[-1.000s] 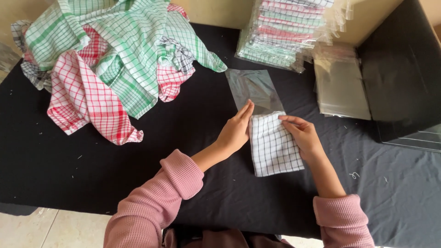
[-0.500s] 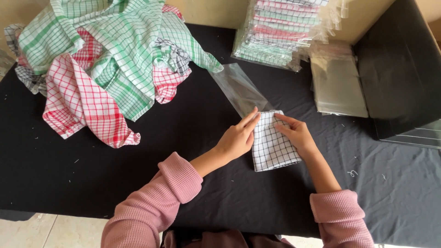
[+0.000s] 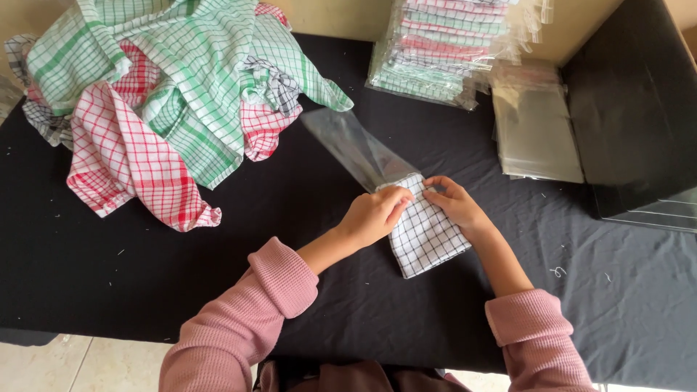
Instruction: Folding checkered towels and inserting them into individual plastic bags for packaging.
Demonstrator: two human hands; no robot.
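Holding: left hand (image 3: 374, 215) and right hand (image 3: 454, 207), each grip pinched on the folded checked cloth (image 3: 425, 232) at its top edge, feeding it squarely.
Bag: clear bag (image 3: 356, 145) mouth meets cloth (mid-desk (image 3: 109, 290)).
Far edge: loose cloths (image 3: 167, 94), packed stack (image 3: 443, 51).

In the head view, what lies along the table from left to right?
Pile of checked cloths → left hand → folded black-and-white cloth → right hand → flat stack of empty clear bags → black box.
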